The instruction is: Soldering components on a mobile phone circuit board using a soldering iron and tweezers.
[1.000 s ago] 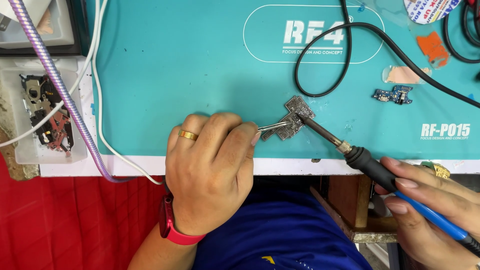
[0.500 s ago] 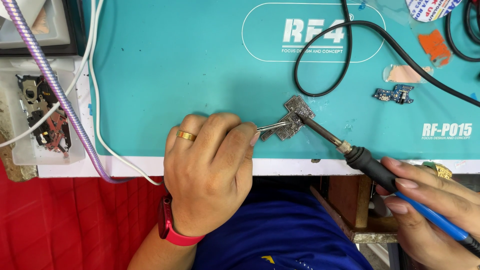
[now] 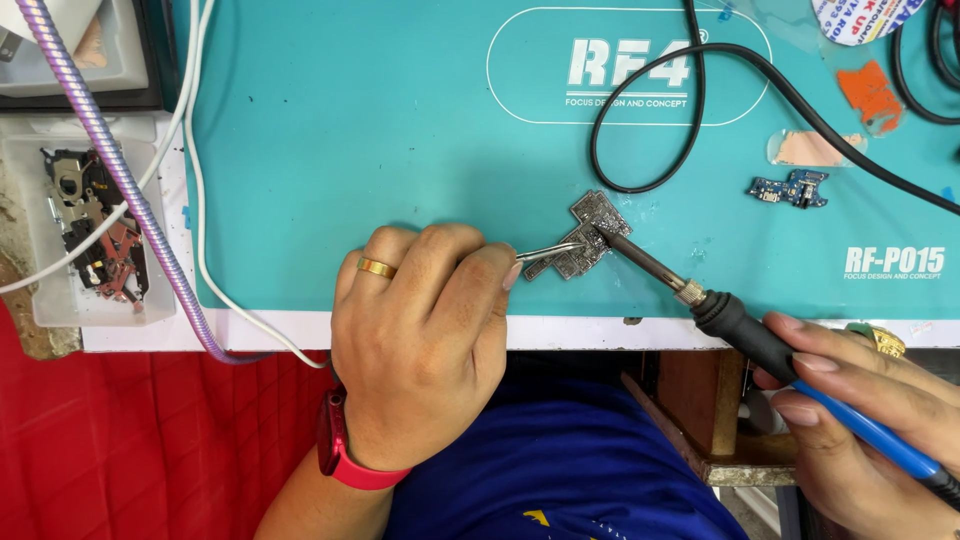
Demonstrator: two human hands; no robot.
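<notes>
- Presently my left hand (image 3: 420, 350) was pinched shut on fine tweezers (image 3: 548, 252), tips pressing the grey metal shield piece (image 3: 585, 240) against the teal work mat (image 3: 350, 130), near its front edge.
- My right hand (image 3: 860, 420) was wrapped around the soldering iron (image 3: 740, 325), tip touching the shield's upper middle.
- Judged: keep the tweezers steady and low, hold the tip only on the joint, and stay clear of the black cable (image 3: 640, 110) looped just behind.
- Small blue connector board (image 3: 790, 188) lay well apart, right.

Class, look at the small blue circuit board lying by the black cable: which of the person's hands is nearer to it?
Right. The right hand sits below the small blue circuit board, at the mat's edge; the left hand lies far to its left.
</notes>
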